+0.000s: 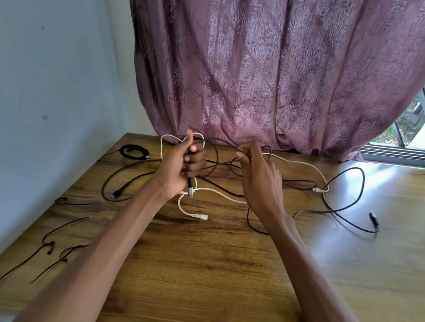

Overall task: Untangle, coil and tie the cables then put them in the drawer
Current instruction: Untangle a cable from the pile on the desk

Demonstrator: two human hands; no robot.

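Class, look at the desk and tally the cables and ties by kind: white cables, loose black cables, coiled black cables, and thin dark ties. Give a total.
White cables: 2
Loose black cables: 3
Coiled black cables: 1
Thin dark ties: 4
Total: 10

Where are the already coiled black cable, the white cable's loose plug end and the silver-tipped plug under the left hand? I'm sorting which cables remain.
Coiled black cable (134, 151), head view, on the coil's bundled loops.
White cable's loose plug end (204, 217), head view, on the connector housing.
Silver-tipped plug (190, 192), head view, on its metal shell.
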